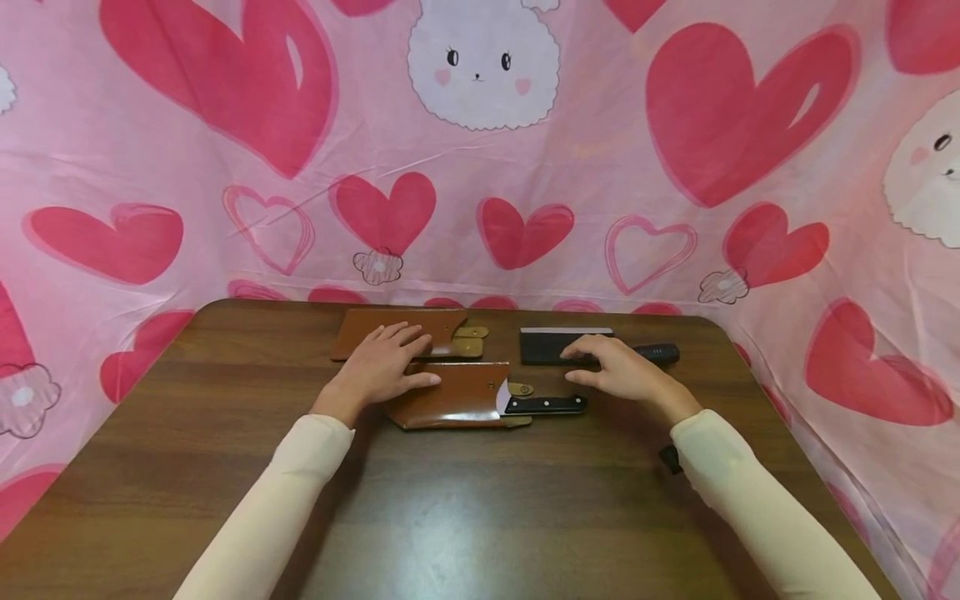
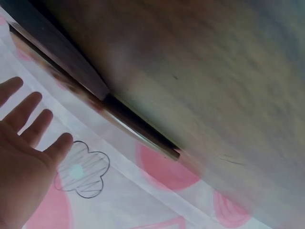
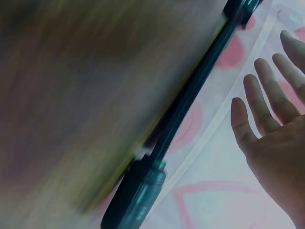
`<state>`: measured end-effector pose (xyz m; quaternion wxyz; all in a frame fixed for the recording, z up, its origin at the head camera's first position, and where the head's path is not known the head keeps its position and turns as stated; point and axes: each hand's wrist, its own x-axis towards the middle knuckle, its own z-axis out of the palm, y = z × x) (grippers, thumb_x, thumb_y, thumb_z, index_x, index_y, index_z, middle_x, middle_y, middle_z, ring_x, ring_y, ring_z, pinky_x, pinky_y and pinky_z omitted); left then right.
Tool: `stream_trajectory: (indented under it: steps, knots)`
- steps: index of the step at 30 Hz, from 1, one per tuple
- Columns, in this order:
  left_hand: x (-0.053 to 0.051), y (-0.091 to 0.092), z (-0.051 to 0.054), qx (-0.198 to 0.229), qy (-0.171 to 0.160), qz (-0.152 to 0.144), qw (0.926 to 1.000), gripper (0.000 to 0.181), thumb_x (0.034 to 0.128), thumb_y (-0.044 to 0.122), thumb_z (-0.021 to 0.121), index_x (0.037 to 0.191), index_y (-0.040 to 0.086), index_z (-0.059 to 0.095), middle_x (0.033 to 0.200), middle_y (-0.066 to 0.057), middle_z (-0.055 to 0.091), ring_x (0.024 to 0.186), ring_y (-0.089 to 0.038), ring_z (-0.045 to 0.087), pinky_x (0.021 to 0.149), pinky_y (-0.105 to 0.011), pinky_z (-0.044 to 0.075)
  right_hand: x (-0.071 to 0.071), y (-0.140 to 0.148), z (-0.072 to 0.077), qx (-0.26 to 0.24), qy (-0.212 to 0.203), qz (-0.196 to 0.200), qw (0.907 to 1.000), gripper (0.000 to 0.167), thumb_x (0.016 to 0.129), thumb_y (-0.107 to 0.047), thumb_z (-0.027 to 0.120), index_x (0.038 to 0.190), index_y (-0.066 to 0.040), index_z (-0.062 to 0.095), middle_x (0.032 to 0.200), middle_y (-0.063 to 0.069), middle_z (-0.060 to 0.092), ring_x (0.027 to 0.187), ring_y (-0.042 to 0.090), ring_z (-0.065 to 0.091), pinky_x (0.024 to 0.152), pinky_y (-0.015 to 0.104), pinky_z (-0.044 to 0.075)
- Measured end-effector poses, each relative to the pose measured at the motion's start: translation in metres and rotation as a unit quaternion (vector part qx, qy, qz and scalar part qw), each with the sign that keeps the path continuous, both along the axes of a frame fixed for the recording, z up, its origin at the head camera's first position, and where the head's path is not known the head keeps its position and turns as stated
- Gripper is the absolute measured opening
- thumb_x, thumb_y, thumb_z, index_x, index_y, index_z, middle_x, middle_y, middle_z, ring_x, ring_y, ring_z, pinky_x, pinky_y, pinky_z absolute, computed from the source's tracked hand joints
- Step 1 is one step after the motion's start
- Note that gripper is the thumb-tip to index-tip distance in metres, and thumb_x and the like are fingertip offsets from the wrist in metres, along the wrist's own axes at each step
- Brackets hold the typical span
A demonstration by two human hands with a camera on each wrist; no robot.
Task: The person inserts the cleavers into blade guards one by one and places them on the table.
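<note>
In the head view, two brown leather sheaths lie on the table: an upper one (image 1: 405, 321) and a lower one (image 1: 457, 392). A knife with a black handle (image 1: 547, 405) sits in the lower sheath, its handle pointing right. My left hand (image 1: 378, 362), fingers spread, is over the sheaths; whether it touches them I cannot tell. To the right lies a dark, wide blade (image 1: 540, 347) with a pale upper edge and a black handle (image 1: 660, 353). My right hand (image 1: 622, 369) is above it, fingers loosely bent, holding nothing. Both wrist views show relaxed fingers, the left hand (image 2: 24, 157) and the right hand (image 3: 276, 124).
A small black object (image 1: 671, 458) lies partly hidden beside my right sleeve. The brown wooden table (image 1: 420, 517) ends at a back edge just behind the upper sheath, against a pink cloth (image 1: 450, 167) with hearts.
</note>
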<state>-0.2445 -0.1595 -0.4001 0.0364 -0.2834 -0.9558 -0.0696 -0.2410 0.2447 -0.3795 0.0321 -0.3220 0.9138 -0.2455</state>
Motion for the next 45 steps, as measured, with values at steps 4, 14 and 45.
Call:
stream_trajectory:
  steps: [4, 14, 45]
  knots:
    - [-0.003, -0.003, -0.003, -0.007, -0.021, 0.026, 0.9994, 0.086, 0.0927, 0.068, 0.056, 0.155, 0.010, 0.044, 0.160, -0.018, 0.036, 0.149, -0.040, 0.027, 0.118, -0.060, 0.016, -0.004, 0.012, -0.001, 0.008, 0.009, -0.017, 0.9998, 0.035, 0.095, -0.019, 0.074, 0.124, -0.002, 0.068, 0.124, 0.010, 0.066, 0.122, 0.033, 0.057, 0.101, 0.054, 0.045]
    - [-0.016, -0.009, -0.004, -0.041, -0.043, 0.068, 0.9959, 0.093, 0.0927, 0.075, 0.048, 0.161, 0.015, 0.030, 0.166, -0.013, 0.023, 0.152, -0.041, 0.014, 0.118, -0.064, 0.008, -0.014, 0.039, -0.005, 0.030, 0.019, -0.074, 0.9966, 0.052, 0.090, -0.040, 0.077, 0.126, -0.004, 0.067, 0.126, 0.013, 0.065, 0.124, 0.038, 0.053, 0.104, 0.062, 0.039]
    - [-0.060, -0.023, -0.019, -0.024, -0.081, 0.062, 0.9945, 0.109, 0.0822, 0.087, 0.047, 0.163, 0.019, 0.023, 0.166, -0.017, 0.019, 0.153, -0.041, 0.010, 0.116, -0.067, 0.007, -0.032, 0.094, -0.025, 0.128, 0.024, -0.131, 0.9829, 0.070, 0.085, -0.050, 0.080, 0.134, -0.003, 0.063, 0.137, 0.025, 0.057, 0.129, 0.049, 0.045, 0.103, 0.073, 0.029]
